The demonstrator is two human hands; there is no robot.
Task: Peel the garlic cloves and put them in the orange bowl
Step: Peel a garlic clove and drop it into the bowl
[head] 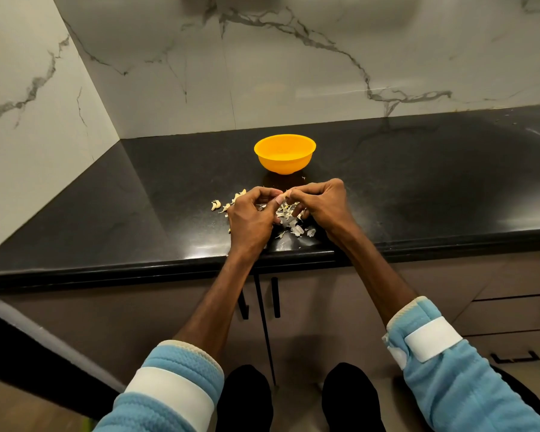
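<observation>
Nearest, at 6 o'clock, two dark-clad knees point(247, 397) show below a pair of light blue sleeves point(175, 388) with white bands, and bare forearms reach up from them past brown cabinet doors point(318, 307) with black handles to the front edge of a black countertop point(106, 219). Just over that edge the left hand point(251, 218) and the right hand point(320, 202) meet, both with fingers curled, their fingertips together pinching one small pale garlic clove point(285, 193) held above the counter; fingers hide most of it, so how much skin is left on it cannot be told. Under and between the hands, toward 5 o'clock of the left one, lies a scatter of papery garlic skins point(295, 227) on the countertop. At 9 o'clock of the hands, near the left knuckles, sit a few loose garlic cloves point(215, 204) and more scraps. At 12 o'clock, beyond the hands and apart from them, the orange bowl point(285, 153) stands upright on the counter; what is in it cannot be made out. Behind it rises a white marble wall point(325, 73) with grey veins, turning a corner at 10 o'clock
</observation>
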